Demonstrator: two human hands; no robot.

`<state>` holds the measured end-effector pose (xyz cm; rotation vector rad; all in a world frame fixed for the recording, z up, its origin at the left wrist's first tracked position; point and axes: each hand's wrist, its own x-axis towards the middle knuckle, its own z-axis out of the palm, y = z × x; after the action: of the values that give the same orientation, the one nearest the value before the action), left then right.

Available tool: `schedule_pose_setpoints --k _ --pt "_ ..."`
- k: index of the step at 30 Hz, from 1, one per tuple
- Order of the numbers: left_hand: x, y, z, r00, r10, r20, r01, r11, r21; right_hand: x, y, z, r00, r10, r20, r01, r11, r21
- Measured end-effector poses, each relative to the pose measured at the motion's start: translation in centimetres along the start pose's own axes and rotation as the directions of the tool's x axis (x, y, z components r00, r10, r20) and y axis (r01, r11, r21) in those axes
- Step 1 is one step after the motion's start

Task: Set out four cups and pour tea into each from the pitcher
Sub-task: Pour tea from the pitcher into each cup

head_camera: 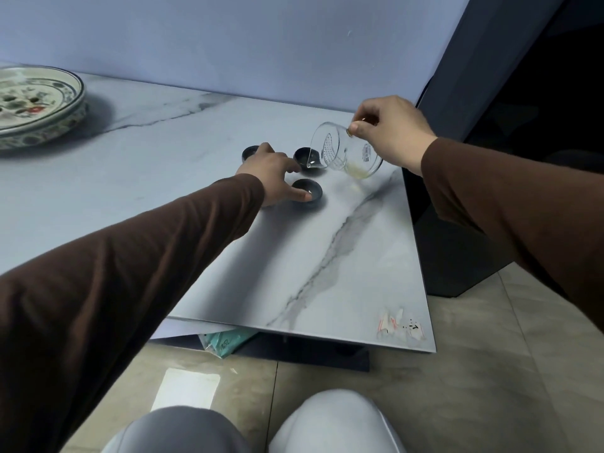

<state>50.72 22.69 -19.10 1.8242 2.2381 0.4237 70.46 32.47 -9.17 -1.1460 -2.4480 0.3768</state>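
Head view: right hand (389,132) pinches the tilted pitcher (346,152) over a cup (309,158); left hand (274,173), fingers spread, touches the nearest cup (307,192).

The setting looks like a room in a home or a tea room. A low white marble-patterned table (343,256) stands against a plain pale blue wall (228,44) on a glossy beige tiled floor (474,371). Near the table's far left corner rests a painted floral ceramic dish (36,103).

Three cups (306,191) (dark), one pitcher (346,155), one plate (39,103)
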Motion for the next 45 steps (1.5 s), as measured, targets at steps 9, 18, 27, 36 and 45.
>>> schedule_pose_setpoints --k 9,18,27,36,45 --pt "-0.2 -0.1 1.1 1.000 0.022 0.023 -0.023 0.999 0.045 -0.7 -1.8 0.4 0.970 -0.232 0.068 0.241 0.949 -0.205" --pt "-0.3 -0.1 1.3 1.000 -0.002 0.025 0.002 1.000 0.004 -1.2 -3.0 0.7 0.926 -0.354 0.134 0.378 0.867 -0.324" --pt "-0.4 0.1 1.1 0.999 -0.031 0.030 0.031 1.000 0.002 -2.0 -3.4 1.2 0.874 -0.472 0.118 0.477 0.786 -0.393" --pt "-0.4 0.3 1.0 0.998 -0.051 0.042 0.051 0.999 0.001 -2.8 -4.0 0.8 0.823 -0.557 0.114 0.538 0.700 -0.470" --pt "-0.5 0.4 0.9 0.998 -0.054 0.041 0.054 0.999 -0.002 -3.7 -4.2 0.5 0.777 -0.614 0.139 0.581 0.614 -0.534"
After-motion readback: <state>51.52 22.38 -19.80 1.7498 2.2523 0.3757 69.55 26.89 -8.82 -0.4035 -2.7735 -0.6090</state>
